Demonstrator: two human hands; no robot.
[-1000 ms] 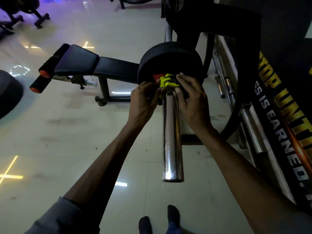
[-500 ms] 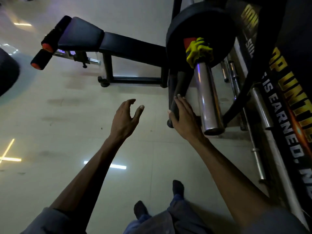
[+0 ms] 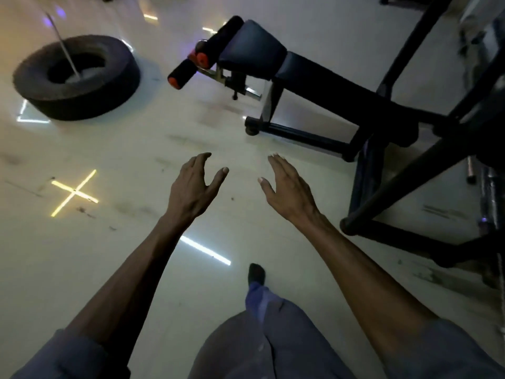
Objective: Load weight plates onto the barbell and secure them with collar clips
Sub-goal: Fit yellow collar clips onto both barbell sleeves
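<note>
My left hand (image 3: 195, 184) and my right hand (image 3: 287, 187) hover side by side over the pale floor, fingers spread and relaxed, holding nothing. The barbell, the black weight plate and the yellow collar clip are out of view. Only the black legs of the rack frame (image 3: 404, 184) show at the right, a little beyond my right hand.
A black bench (image 3: 322, 86) with orange-tipped foam rollers (image 3: 181, 75) stands ahead on the right. A large black tyre (image 3: 79, 77) lies on the floor at the upper left. My foot (image 3: 257, 273) steps forward below the hands. Glossy floor reflects lights.
Both hands have left the yellow clip on the barbell sleeve and pulled back empty. The view has swung left and down, so the barbell and plate have dropped out of sight.
</note>
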